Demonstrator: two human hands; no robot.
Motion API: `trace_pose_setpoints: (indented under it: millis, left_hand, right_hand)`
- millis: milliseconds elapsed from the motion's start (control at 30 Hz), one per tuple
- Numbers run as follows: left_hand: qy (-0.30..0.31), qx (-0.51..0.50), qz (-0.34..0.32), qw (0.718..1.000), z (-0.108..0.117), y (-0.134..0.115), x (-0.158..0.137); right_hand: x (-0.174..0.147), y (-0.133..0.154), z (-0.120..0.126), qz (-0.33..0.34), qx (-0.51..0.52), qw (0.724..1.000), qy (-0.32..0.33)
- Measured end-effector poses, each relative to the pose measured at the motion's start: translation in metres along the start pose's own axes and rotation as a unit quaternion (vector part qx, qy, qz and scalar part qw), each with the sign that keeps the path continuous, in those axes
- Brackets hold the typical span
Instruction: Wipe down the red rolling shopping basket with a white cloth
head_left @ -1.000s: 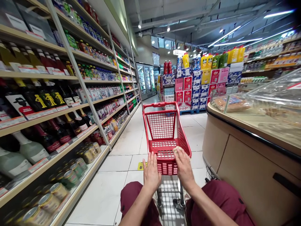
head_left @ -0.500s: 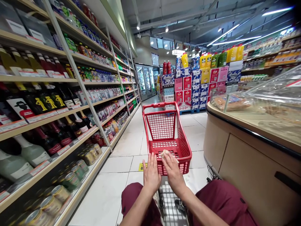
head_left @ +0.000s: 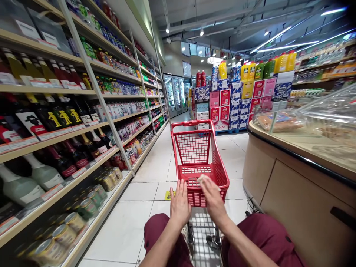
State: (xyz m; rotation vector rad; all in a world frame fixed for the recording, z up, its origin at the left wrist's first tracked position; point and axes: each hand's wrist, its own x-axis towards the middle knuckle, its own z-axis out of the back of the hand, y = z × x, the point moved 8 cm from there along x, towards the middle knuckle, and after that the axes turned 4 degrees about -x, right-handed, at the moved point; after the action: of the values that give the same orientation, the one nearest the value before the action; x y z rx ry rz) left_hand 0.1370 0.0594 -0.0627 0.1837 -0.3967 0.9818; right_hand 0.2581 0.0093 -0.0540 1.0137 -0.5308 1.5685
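Observation:
A red plastic shopping cart with grid walls stands on the floor between my knees. My left hand lies with its fingers stretched out against the left end of the near rim. My right hand presses a pale, crumpled cloth on that same rim, toward its right side. Most of the cloth is hidden beneath the fingers. The cart's wheels and a lower metal frame show below the basket.
Shelves of bottles and cans line the left. A beige display counter with clear covers stands close on the right. Stacked drink cartons rise beyond the cart, with glass-door fridges behind. A cable lies by the counter's foot.
My right hand has slid to the right along the cart's rim with the cloth. The left hand stays in place on the rim. The view has shifted slightly.

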Motion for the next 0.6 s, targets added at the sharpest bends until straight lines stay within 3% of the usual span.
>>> trace_pose_setpoints:
  millis: [133, 267, 333, 500, 600]
  left_hand:
    - [0.002, -0.005, 0.019, 1.0, -0.001, 0.0, 0.001]
    - [0.015, -0.003, 0.014, 1.0, -0.003, 0.001, 0.001]
    - [0.017, 0.002, 0.007, 1.0, -0.003, 0.002, 0.0]
    - [0.003, 0.009, 0.008, 1.0, -0.003, 0.001, 0.0]
    - [0.002, 0.011, 0.012, 1.0, -0.003, 0.001, 0.001]
  right_hand:
    - [-0.002, -0.026, 0.014, -0.075, -0.037, 0.996, -0.033]
    - [-0.001, 0.021, -0.007, -0.001, 0.004, 1.0, -0.016]
    - [-0.001, 0.03, -0.013, 0.024, 0.019, 1.0, -0.005]
    - [-0.006, -0.018, 0.01, -0.05, -0.002, 0.997, -0.054]
    - [-0.005, -0.003, 0.002, -0.045, 0.02, 0.998, -0.045]
